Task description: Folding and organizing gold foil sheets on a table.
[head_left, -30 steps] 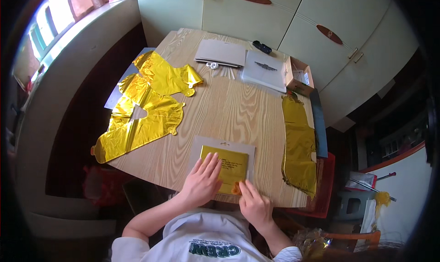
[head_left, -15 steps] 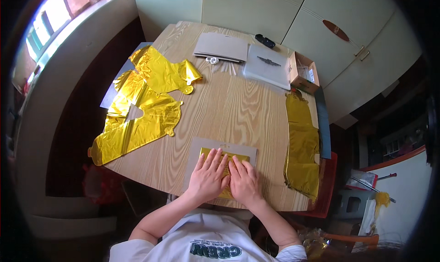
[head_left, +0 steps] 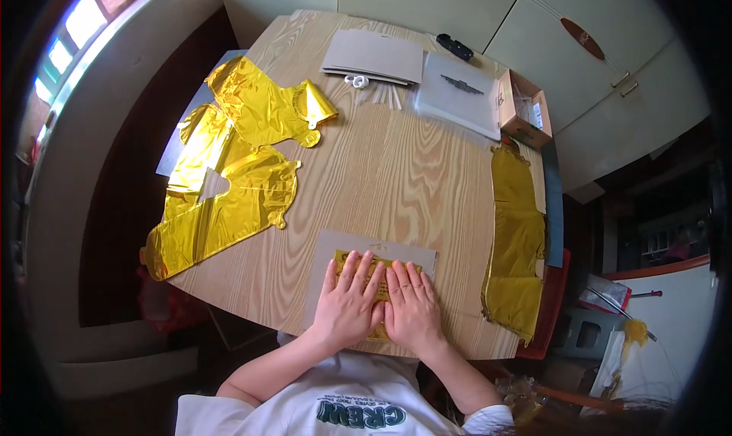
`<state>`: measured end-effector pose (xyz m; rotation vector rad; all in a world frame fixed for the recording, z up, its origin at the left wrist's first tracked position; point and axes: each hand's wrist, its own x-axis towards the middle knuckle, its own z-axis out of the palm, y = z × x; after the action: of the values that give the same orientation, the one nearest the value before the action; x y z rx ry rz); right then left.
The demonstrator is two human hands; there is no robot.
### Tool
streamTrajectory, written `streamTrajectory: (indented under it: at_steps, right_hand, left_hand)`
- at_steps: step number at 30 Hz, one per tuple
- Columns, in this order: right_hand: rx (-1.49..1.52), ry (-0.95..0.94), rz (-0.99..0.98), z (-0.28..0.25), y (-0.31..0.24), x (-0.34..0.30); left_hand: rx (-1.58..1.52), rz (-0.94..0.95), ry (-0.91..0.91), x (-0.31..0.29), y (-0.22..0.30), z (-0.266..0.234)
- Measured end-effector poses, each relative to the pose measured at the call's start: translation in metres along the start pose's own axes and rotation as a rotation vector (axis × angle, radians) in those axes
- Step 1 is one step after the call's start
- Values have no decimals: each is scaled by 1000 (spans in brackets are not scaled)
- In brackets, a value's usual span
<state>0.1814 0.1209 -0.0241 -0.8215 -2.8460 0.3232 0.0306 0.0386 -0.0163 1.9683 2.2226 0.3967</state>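
My left hand lies flat with spread fingers on a folded piece of shiny gold foil. Beside it, my right hand presses flat on the same foil, its thumb close to the left thumb. Beneath the foil is a grey card with a hanging slot, at the table's near edge. My hands cover most of the foil. To the left, an unfolded gold foil balloon overlaps another gold foil balloon. A long stack of flat gold foil lies along the right edge.
At the back are stacked grey cards, a white ring-shaped item, thin clear strips, clear plastic bags under a dark flat piece, a black object and an open box. The wooden table has rounded edges.
The view has shifted slightly. My right hand's fingers now lie straighter and flatter on the foil; my left hand stays spread over it.
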Motion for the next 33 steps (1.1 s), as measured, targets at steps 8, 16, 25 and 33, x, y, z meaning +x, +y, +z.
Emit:
streamTrajectory:
  at_steps: [8,16,25,33]
  right_hand:
    - [-7,-42,59,-4,-1,1]
    - [60,42,60,-4,1,-3]
    - [138,284,3,-39,45,-44]
    - [40,250,90,-26,58,-67]
  left_hand:
    - [-5,-68,-47,2,-10,-3]
    - [60,-153,-4,-5,-38,-10]
    - [-252,-49,417,-26,-40,-34]
    - [-369,233,310,-35,5,-32]
